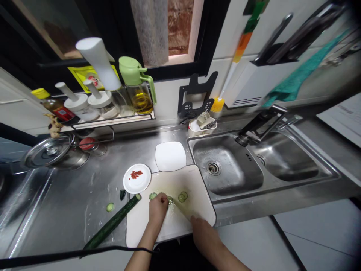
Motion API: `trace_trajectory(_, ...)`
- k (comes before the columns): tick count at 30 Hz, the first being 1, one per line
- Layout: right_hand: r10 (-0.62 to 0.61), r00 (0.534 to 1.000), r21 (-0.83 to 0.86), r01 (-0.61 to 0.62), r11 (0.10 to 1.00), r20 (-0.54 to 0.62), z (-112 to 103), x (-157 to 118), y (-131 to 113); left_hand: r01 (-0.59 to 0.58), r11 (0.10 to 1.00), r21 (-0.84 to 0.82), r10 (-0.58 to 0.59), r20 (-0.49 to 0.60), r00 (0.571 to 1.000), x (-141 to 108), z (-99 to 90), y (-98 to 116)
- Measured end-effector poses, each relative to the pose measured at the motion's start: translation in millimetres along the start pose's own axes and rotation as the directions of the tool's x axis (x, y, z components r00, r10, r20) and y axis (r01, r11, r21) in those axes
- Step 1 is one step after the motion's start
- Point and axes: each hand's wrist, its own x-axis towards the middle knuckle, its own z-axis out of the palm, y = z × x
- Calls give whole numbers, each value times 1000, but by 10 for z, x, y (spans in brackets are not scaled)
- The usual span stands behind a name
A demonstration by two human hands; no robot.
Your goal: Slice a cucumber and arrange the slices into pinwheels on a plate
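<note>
On the pale cutting board (141, 222), my left hand (158, 207) is closed, its curled fingers pressing on cucumber slices (152, 196) that show at its left side. Another thin slice (170, 200) lies just right of its fingertips. My right hand (205, 235) is wrapped round the handle of a knife (182, 210), whose blade slants up-left toward the left fingertips. The handle is hidden in the grip. A few loose cucumber slices (182, 197) rest right of the blade. A long cucumber piece (113, 224) leans its cut end on the board's left edge.
A white plate with chopped red bits (137, 188) touches the board's upper left; a square white plate (170, 155) sits behind it. Cucumber end pieces (109, 207) lie on the steel counter. The sink (234, 180) is right, a pot (56, 154) left. A black cable (113, 248) crosses below.
</note>
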Motion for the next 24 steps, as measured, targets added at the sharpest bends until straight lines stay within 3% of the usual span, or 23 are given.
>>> trace_trajectory(13,21,1000,-38,-21,999,21,-78,11,-102,13,1000,-27,-13,-14,1000,7,15,-28)
trace_trajectory(24,9,999,-80,-4,997,53,-49,33,-114,28,999,-35,-29,-9,1000,-17,-42,71)
